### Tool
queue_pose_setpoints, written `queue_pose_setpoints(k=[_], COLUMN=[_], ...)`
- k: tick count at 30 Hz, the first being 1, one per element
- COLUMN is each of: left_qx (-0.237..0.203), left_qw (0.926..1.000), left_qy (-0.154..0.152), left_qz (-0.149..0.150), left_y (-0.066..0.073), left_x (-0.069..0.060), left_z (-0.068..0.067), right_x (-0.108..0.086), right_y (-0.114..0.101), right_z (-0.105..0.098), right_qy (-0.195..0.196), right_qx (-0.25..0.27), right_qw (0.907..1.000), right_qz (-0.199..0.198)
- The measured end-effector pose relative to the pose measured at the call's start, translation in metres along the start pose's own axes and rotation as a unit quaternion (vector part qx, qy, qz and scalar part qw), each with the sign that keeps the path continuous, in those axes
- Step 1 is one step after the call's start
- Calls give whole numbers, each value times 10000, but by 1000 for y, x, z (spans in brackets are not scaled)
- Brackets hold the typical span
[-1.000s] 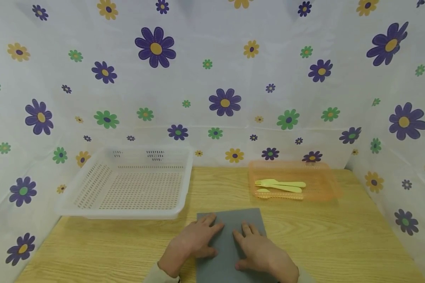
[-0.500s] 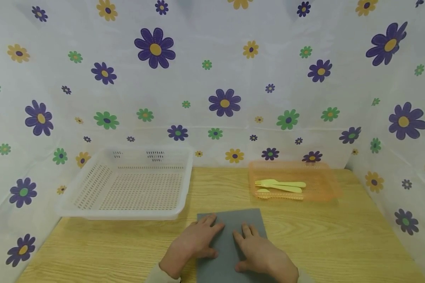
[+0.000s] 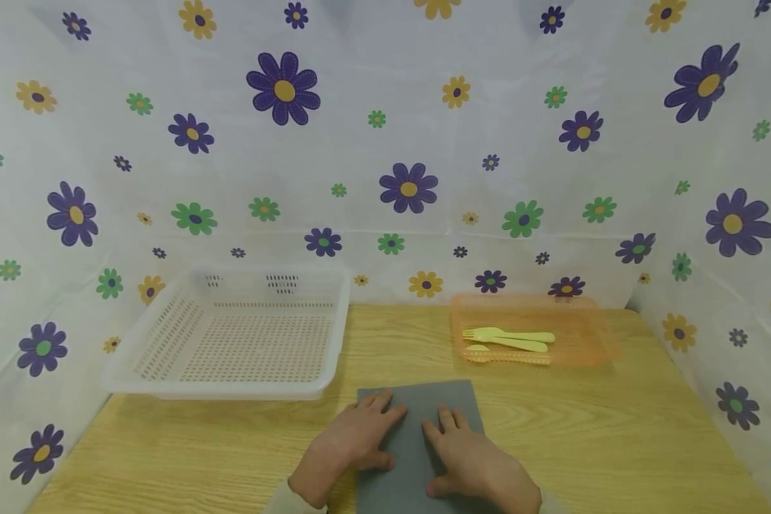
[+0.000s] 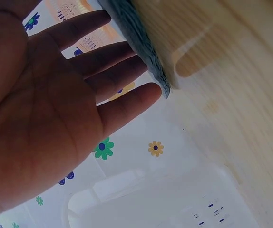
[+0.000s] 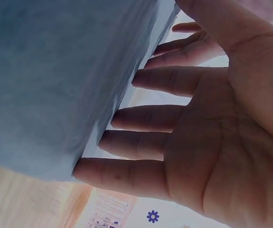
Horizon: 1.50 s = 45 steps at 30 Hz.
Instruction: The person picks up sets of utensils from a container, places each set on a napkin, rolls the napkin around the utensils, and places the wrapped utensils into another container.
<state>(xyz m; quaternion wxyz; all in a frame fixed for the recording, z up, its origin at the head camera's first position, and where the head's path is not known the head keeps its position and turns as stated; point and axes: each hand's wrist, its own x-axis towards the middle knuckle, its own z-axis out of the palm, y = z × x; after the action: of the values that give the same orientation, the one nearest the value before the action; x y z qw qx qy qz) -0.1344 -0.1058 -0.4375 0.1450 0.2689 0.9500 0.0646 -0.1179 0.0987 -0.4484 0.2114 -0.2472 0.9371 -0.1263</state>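
Grey cloth (image 3: 407,450), one piece, lower centre of the frame; lies flat on the counter, near edge cut off by the bottom of the frame. A layered edge shows in the left wrist view.

Left hand (image 3: 353,437), lower centre; rests on the left part of the cloth, fingers straight and spread, the middle two close together, thumb held out to the side. Pale sleeve (image 3: 290,498) at the wrist.

Right hand (image 3: 472,457), lower centre, right of the first; rests on the right part of the cloth, fingers straight and apart, clamped on nothing.

Counter (image 3: 617,428), wood-grained, across the lower half.

White basket (image 3: 257,350), perforated, rectangular, centre left.

Orange tray (image 3: 585,339), perforated, centre right; contains yellow cutlery (image 3: 517,337), including a fork, tines to the left.

Backdrop (image 3: 360,71), white, printed with purple, green and yellow flowers; fills the upper half and both sides.
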Motion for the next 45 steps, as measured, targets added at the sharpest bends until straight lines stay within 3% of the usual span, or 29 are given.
queue_pose_setpoints(k=[13,45], left_qx=[52,32], left_qw=[9999,9999], left_qy=[88,-57], left_qz=[26,-92], left_y=[-1,2], left_x=[-2,-2], left_z=[4,0], right_x=[-1,0], right_y=[-1,2], right_z=[-1,-2], right_qy=[-66,94], right_qx=[27,32], right_qw=[10000,9999], right_qz=[33,-102])
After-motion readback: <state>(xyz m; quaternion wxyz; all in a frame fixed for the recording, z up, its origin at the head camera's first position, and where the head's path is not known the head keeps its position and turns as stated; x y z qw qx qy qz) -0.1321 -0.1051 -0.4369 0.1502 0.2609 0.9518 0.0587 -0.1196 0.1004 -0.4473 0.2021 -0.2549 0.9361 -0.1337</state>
